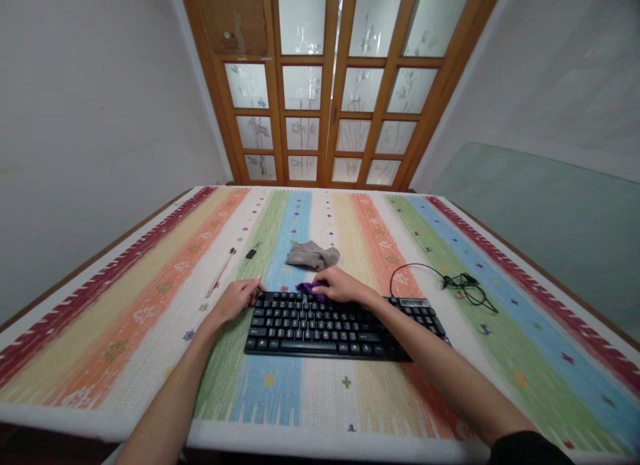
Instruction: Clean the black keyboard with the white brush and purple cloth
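A black keyboard (310, 332) lies flat on the striped tablecloth in front of me. At its upper left corner, my left hand (239, 300) grips the edge with bent fingers. My right hand (337, 285) is closed on a purple cloth (311, 290) and presses it against the top row of keys, left of the middle. The right forearm crosses over the keyboard's right part and hides many keys there. Just beyond the right hand sits a crumpled grey cloth (311, 255).
Left of the keyboard lies a thin brush (221, 272) with a dark head. Near it is a small black object (253, 252) with a thin tip. The keyboard's black cable (467, 288) is bundled at the right. Wooden glass-paned doors (327, 85) stand behind the table.
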The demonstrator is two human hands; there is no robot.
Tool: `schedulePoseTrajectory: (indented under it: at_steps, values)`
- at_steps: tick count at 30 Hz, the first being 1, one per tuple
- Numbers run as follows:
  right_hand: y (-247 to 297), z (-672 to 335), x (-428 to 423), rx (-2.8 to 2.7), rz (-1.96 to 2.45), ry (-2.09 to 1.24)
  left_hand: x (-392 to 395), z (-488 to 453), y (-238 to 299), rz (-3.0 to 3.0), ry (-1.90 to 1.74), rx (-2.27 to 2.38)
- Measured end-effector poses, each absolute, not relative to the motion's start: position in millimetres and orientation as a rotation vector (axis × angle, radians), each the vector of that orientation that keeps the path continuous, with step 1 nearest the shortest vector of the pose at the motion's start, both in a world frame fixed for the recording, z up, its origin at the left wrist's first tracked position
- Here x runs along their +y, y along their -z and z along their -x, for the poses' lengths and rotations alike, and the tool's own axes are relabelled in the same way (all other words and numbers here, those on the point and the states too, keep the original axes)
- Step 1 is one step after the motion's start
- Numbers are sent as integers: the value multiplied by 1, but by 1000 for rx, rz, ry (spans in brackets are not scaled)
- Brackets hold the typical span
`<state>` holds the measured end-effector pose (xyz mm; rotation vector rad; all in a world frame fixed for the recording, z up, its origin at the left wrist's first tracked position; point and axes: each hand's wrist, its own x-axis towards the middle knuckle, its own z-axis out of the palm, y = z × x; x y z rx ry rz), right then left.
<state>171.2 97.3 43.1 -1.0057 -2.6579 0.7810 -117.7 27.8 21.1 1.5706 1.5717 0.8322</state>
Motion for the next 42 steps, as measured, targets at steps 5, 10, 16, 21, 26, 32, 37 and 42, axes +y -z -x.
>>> schedulePoseTrajectory:
  at_steps: [5, 10, 16, 21, 26, 32, 37, 42]
  values:
    - [-47, -185, 100, -2565, 1030, -841, 27, 116, -25, -1580, -821, 1588]
    - [-47, -195, 98, -2646, 944, -1000, 26, 116, -27, -1580, -812, 1593]
    - [-38, -193, 97, -2626, 987, -965, 26, 116, -26, -1584, -811, 1597]
    - [-34, -192, 101, -2590, 1010, -954, 26, 117, -26, -1594, -803, 1597]
    - [-34, -198, 104, -2500, 1061, -930, 27, 116, -26, -1579, -802, 1598]
    - [-44, -218, 103, -2495, 1044, -998, 26, 114, -29, -1558, -812, 1601]
    - [-40, -220, 96, -2597, 1036, -1012, 26, 113, -29, -1536, -801, 1621]
    - [-35, -212, 97, -2643, 1074, -921, 27, 114, -29, -1532, -794, 1619]
